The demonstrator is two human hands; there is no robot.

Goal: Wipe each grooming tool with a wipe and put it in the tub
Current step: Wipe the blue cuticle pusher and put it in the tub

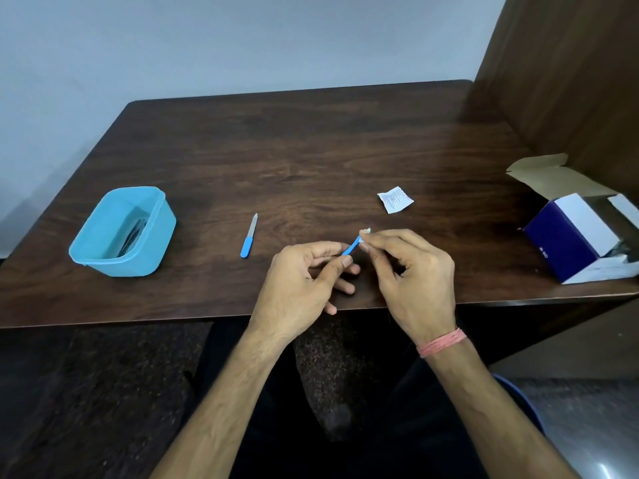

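My left hand pinches the blue handle of a small grooming tool above the table's front edge. My right hand pinches a small white wipe round the tool's far tip, which is hidden by the wipe and fingers. A nail file with a blue handle and metal blade lies on the table to the left of my hands. The light blue tub stands at the left and holds some dark tools at its bottom.
A torn white wipe sachet lies beyond my right hand. An open blue and white cardboard box sits at the table's right edge, against a brown wooden panel. The dark wooden table meets a pale wall at the back.
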